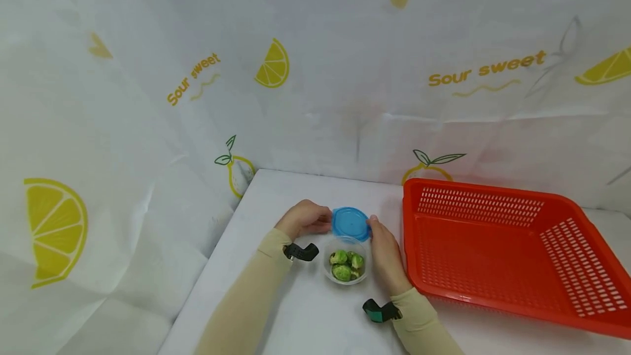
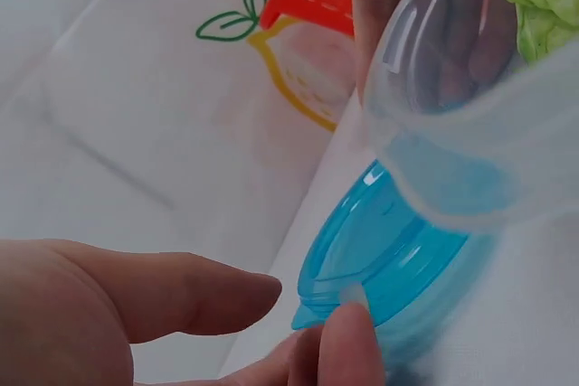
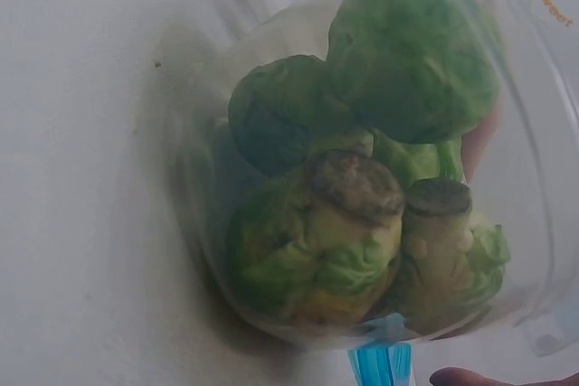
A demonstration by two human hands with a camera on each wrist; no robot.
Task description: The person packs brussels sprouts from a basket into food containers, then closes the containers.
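Observation:
A clear round tub (image 1: 327,265) holding several Brussels sprouts (image 1: 341,272) stands uncovered on the white table. Just behind it is a blue plastic lid (image 1: 350,223), which the tub's rim overlaps in the left wrist view. My left hand (image 1: 309,218) is at the lid's left side. Up close, a fingertip (image 2: 351,336) meets the lid's edge by its tab, while the thumb (image 2: 217,294) stays apart. On the opposite side my right hand (image 1: 388,253) reaches past the tub, fingertips right at the lid's right edge. The sprouts (image 3: 348,241) fill the right wrist view.
A large red perforated basket (image 1: 473,248) sits close to the right of my right hand. White sheeting (image 1: 335,70) printed with lemons hangs behind the table and along its left side. Both wrists wear black straps with small mounts.

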